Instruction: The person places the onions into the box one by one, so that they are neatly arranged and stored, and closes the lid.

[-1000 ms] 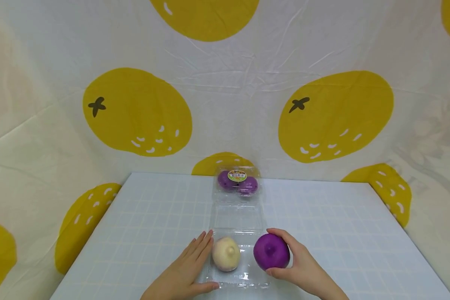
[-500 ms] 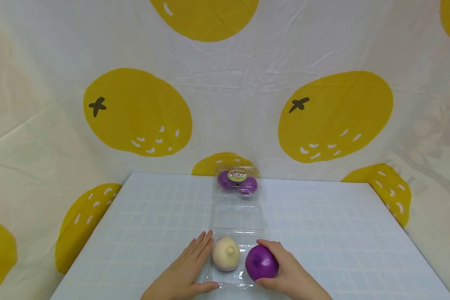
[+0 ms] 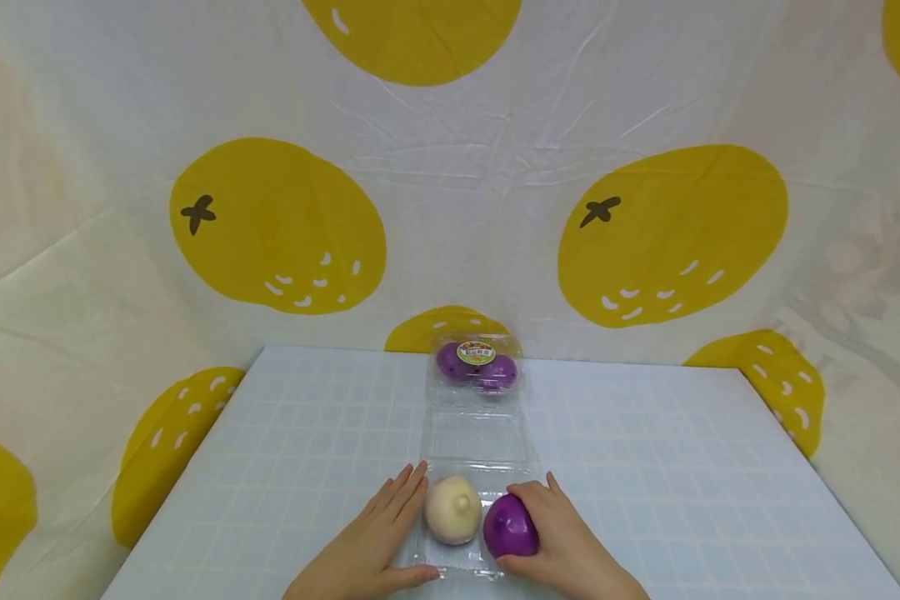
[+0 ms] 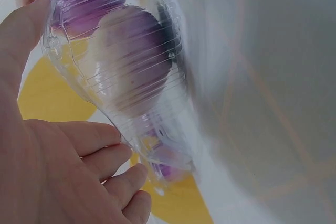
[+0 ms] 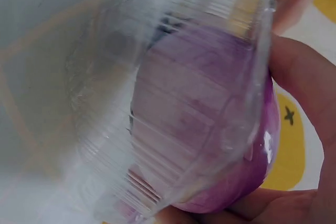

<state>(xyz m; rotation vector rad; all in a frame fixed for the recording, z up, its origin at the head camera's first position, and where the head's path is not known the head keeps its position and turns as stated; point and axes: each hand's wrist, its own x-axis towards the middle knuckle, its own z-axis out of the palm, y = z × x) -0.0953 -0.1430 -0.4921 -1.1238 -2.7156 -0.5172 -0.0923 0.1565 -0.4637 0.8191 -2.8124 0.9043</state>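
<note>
In the head view, my right hand (image 3: 570,542) grips a glossy purple onion (image 3: 506,529) with a small nub, thumb and fingers on opposite sides. The onion sits in the right half of an open clear plastic clamshell box (image 3: 457,565). To its left in the same box lies a pale, purple-tinged bulb (image 3: 452,510), also with a nub. My left hand (image 3: 371,537) lies along the box's left side, its fingers extended at the edge. The right wrist view shows the purple onion (image 5: 194,108) through the ribbed plastic wall, with fingers behind it.
The box's clear lid (image 3: 474,437) lies folded back, away from me. Behind it, at the table's far edge, stands a closed clear box (image 3: 474,387) with a label (image 3: 476,352) and two purple bulbs inside. A patterned curtain (image 3: 480,233) borders the pale checked table (image 3: 315,433).
My right hand has brought the purple onion leftward and toward me, down into the box beside the pale bulb. My left hand has stayed at the box's side.
</note>
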